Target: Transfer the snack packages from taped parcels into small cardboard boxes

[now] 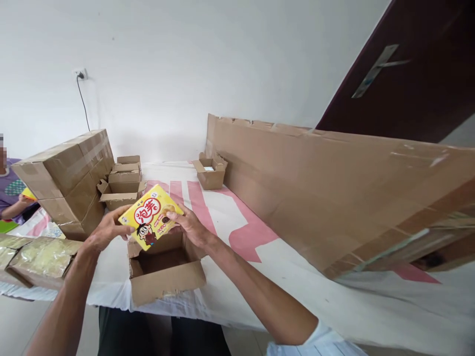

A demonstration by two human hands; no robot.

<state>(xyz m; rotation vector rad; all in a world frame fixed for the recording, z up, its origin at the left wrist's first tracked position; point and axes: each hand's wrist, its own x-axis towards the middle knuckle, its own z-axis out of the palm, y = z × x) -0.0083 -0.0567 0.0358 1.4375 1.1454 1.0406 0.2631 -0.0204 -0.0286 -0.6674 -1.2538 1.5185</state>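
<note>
Both my hands hold a yellow snack box (159,210) with red lettering and a cartoon figure, tilted so its printed face is toward me. My left hand (109,228) grips its left edge, thumb on the front. My right hand (193,226) grips the right side, with the thumb over the printed face. Just below the snack box stands an open cardboard box (168,282) near the table's front edge. Its flaps are spread, and the part of its inside that shows is bare brown cardboard.
Stacked cardboard boxes (70,170) rise at the left, with small open boxes (122,190) beside them. Another open box (210,175) stands at the back. A long cardboard panel (334,198) borders the right side. Taped boxes (40,259) lie front left; a co-worker (15,185) sits beyond.
</note>
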